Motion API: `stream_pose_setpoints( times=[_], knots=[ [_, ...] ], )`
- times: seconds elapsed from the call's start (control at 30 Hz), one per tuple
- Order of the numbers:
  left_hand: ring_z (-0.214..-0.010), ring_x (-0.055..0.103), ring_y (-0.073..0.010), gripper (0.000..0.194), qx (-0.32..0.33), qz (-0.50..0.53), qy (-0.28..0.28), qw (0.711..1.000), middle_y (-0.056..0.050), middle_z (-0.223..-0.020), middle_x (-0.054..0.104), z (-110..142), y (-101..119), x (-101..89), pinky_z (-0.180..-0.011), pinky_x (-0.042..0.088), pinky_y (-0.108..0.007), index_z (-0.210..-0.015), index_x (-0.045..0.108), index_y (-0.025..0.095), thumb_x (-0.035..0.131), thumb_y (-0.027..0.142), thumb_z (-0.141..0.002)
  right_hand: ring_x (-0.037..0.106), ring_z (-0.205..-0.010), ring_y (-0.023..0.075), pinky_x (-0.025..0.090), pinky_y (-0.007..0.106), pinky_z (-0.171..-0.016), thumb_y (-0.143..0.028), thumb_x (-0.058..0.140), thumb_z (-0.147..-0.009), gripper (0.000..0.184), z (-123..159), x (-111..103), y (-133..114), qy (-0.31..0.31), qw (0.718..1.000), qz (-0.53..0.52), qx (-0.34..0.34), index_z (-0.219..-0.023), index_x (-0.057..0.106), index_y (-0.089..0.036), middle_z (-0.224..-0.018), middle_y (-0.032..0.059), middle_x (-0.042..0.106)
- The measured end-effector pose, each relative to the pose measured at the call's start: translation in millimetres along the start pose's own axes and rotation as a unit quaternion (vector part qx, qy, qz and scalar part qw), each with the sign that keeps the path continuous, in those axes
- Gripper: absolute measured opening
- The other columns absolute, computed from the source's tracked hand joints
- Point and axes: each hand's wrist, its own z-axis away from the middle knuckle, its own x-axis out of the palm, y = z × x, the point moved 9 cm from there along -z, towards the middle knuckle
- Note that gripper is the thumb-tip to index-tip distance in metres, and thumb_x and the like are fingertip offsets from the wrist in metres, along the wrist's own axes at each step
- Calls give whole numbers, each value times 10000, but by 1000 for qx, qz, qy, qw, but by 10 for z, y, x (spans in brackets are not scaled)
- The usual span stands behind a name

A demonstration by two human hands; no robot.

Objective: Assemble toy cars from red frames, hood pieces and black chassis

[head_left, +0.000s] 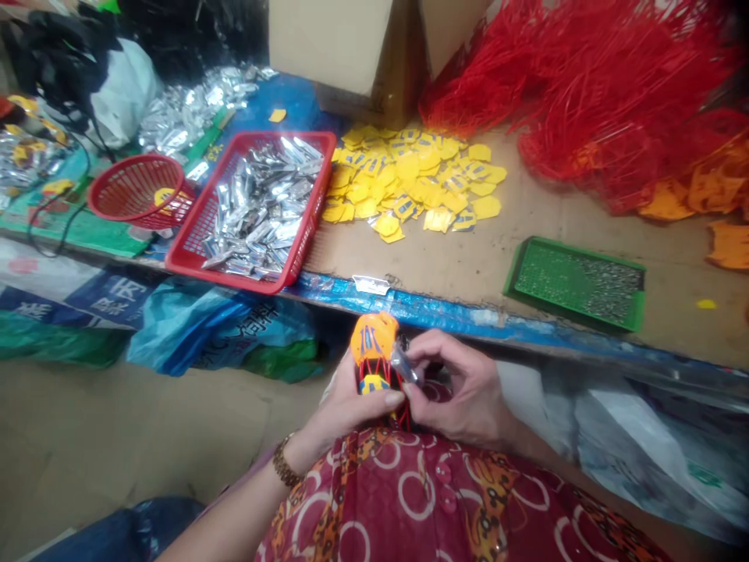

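Note:
My left hand is closed around a toy car with an orange hood, a red tube frame and a yellow piece with dark markings. The car is held low in front of my body, just off the bench edge. On its right side, my right hand pinches a small shiny silver piece between thumb and fingers, touching or very close to the frame. Blur hides the exact contact. A flat silver piece lies on the bench edge straight ahead of the car.
A red basket of silver pieces stands left, beside a smaller round red basket. Yellow panels are heaped mid-bench. Right, a green tray holds small metal parts, below red frames and orange shells. A cardboard box stands behind.

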Motion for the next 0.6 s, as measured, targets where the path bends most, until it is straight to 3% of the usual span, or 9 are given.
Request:
stream_pose_setpoints(
  times=[0.13,0.2,0.3,0.43,0.6],
  knots=[
    [-846,695,-238,563,-29,100,7,995,-39,-905,736,-76,-195,27,-812,554,-345,-1093,639,180,879,240,-587,592,-603,102,523,232,-529,-120,650,-722,161,-99,-48,-62,-8,1000,-5,-5,-865,631,-191,-811,26,662],
    [-844,710,-245,628,-46,159,13,986,-32,-920,736,-126,-271,62,-819,566,-371,-1160,597,206,867,256,-595,618,-639,118,539,237,-555,-138,664,-733,154,-170,-195,-70,27,1000,-1,5,-873,634,-195,-785,23,667],
    [-886,720,-257,655,-24,186,-5,982,-44,-978,734,-216,-197,155,-856,571,-393,-1197,566,218,852,253,-609,623,-645,120,539,243,-584,-158,688,-734,171,-237,-400,-100,77,996,53,13,-896,653,-199,-753,10,668],
    [-850,711,-224,549,25,187,-2,982,-26,-929,733,-316,-9,191,-836,578,-361,-1088,604,200,856,238,-602,569,-573,89,515,220,-545,-146,667,-735,202,-251,-284,-170,10,995,98,-13,-932,662,-189,-728,-12,638],
    [-778,680,-147,475,52,174,19,983,8,-868,728,-360,40,154,-760,556,-262,-1028,628,199,868,189,-619,515,-586,100,442,242,-530,-121,664,-733,188,-202,-176,-261,-5,977,194,-85,-911,656,-183,-716,-9,587]
  ],
)
